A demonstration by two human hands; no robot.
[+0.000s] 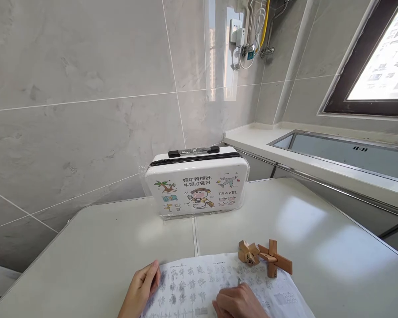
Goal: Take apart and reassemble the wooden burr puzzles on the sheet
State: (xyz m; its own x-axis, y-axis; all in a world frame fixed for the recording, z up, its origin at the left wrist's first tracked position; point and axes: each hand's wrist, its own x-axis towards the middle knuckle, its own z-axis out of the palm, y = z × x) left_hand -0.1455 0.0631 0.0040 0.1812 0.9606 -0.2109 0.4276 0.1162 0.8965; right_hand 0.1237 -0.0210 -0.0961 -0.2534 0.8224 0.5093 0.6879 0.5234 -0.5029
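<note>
A printed paper sheet (185, 304) with rows of small grey line drawings lies on the table in front of me. My left hand (141, 287) is closed at its left edge, thumb on top. A reddish-brown patch shows under those fingers, and I cannot make out whether they grip anything. On the sheet's right half rests my right hand (239, 302), fingers curled around a pen (239, 280) of which only the thin tip shows. Two interlocking wooden puzzles sit at the sheet's top right: a chunky one (248, 254) and a cross-shaped one (275, 259), touching or nearly touching.
A white cartoon-printed carrying case (197, 190) in clear plastic stands behind the sheet. The white table (96, 247) has a seam (195, 234) down its middle. To the right are a counter (252, 137) with a sink (334, 150) and a window (381, 57).
</note>
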